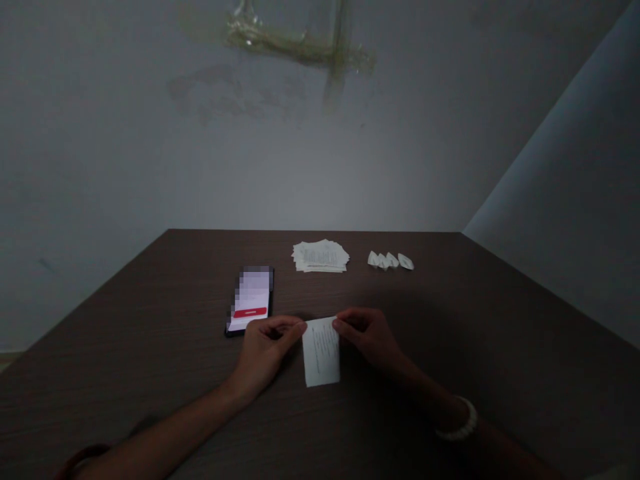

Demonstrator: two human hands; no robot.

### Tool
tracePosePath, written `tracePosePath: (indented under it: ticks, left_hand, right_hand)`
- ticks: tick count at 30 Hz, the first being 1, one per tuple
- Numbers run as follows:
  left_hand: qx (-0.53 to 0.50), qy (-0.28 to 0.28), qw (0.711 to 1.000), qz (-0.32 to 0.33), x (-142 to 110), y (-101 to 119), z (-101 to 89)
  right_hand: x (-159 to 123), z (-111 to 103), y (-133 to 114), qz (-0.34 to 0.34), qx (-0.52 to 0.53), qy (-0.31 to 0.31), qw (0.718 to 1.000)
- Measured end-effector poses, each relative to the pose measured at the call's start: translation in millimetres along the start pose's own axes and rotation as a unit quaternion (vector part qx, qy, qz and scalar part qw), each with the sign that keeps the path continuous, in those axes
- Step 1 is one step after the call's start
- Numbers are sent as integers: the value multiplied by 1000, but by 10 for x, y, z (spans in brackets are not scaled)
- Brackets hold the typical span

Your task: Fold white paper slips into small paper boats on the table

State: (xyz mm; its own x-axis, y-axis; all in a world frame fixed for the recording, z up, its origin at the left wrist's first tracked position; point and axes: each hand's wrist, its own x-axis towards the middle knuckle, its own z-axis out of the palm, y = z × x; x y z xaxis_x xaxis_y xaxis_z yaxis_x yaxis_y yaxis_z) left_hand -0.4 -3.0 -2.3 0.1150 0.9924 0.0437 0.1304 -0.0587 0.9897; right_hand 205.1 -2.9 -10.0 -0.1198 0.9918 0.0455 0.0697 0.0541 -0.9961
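Note:
A small sheet of printed paper (321, 353) is held between my two hands, low over the table. My left hand (267, 347) pinches its upper left corner between thumb and fingers. At the upper right corner, my right hand (370, 333) grips it the same way. Lines of print run sideways on the face turned to me; the words are too small to read. Beyond lies a loose stack of similar printed papers (321, 256). To the right of that stack, several small folded paper pieces (390, 260) sit in a row.
A phone (253, 300) with a lit screen and a red bar lies just beyond my left hand. The dark brown wooden table (150, 333) meets a grey wall (300, 167) at its far edge. Another wall (575, 220) stands to the right.

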Motion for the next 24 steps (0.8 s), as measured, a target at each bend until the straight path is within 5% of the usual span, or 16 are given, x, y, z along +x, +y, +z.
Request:
tracePosePath:
  ticks: [15,24]
  left_hand:
    - [-6,10,1000,-17,-19,68,23]
    - [-5,-49,999,-14,-21,79,50]
  right_hand:
    - [-23,-4,-38,-33,-92,25,995]
    - [-14,-14,-50,-52,-77,57,994]
